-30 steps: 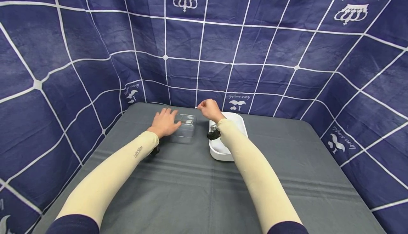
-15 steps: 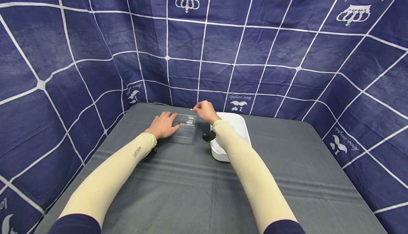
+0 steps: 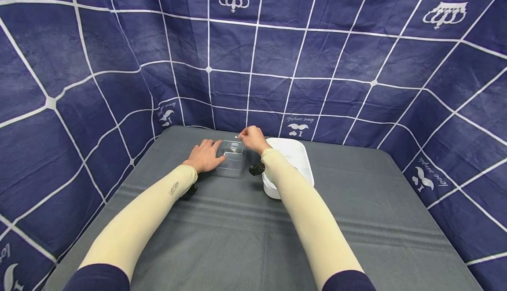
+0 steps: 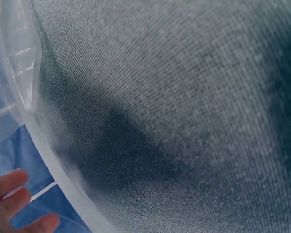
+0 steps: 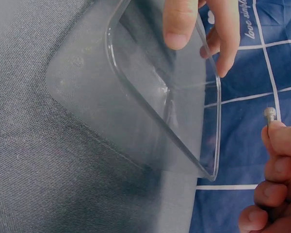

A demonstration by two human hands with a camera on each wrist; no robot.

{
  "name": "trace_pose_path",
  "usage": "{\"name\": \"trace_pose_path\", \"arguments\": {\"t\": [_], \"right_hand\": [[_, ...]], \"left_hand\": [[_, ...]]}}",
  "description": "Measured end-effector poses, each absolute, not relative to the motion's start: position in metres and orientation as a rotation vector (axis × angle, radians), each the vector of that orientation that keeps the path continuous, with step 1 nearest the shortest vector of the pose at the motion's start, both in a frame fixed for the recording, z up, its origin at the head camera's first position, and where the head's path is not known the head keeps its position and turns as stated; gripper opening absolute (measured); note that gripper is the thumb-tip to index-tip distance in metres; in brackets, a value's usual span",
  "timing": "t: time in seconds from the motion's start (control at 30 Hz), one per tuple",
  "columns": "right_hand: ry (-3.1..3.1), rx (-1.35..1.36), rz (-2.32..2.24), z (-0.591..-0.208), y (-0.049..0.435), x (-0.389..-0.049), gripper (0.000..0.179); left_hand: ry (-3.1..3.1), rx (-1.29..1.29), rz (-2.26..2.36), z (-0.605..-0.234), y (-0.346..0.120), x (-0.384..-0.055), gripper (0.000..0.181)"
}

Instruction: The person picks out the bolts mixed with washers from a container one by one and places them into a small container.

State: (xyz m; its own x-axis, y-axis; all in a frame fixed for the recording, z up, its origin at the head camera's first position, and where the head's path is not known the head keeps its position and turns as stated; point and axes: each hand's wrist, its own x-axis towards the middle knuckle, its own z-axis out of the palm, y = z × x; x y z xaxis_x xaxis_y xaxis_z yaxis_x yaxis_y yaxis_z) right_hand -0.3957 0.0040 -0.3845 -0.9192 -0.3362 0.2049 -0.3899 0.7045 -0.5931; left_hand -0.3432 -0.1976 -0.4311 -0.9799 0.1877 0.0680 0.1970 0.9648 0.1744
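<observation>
My right hand (image 3: 253, 138) pinches a small metal screw (image 5: 269, 114) with a round ridged head between thumb and index finger. The other right fingers curl in below, as the right wrist view shows. A clear plastic box (image 3: 229, 165) with inner dividers stands just left of and in front of this hand. The screw is above the table, past the box's far right corner and apart from it. My left hand (image 3: 206, 155) lies over the box's left side, fingers spread and thumb reaching over the opening. The box's left part is hidden beneath it.
A white rectangular tray (image 3: 308, 167) stands right of the clear box, partly hidden by the right forearm. Its contents are hard to make out. Grey cloth covers the table (image 3: 222, 238). A blue gridded curtain (image 3: 309, 62) rises behind the table and along both sides.
My right hand has moved slightly left and down, bringing the screw closer to the clear box. The left hand stays nearly where it was, on the box.
</observation>
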Motion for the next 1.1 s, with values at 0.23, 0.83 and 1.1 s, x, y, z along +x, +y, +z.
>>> {"name": "trace_pose_path", "arguments": {"t": [0.23,0.83,1.1], "right_hand": [[-2.824,0.601,0.995,-0.391,0.003,-0.401,0.019],[-2.863,0.564,1.043,-0.402,0.003,-0.404,0.013],[-2.853,0.523,1.106,-0.398,0.012,-0.403,0.014]], "left_hand": [[-3.066,-0.295,-0.273,-0.433,-0.195,-0.343,0.074],[-3.087,-0.291,-0.255,-0.431,-0.192,-0.342,0.073],[-3.085,-0.28,-0.259,-0.431,-0.194,-0.343,0.074]]}}
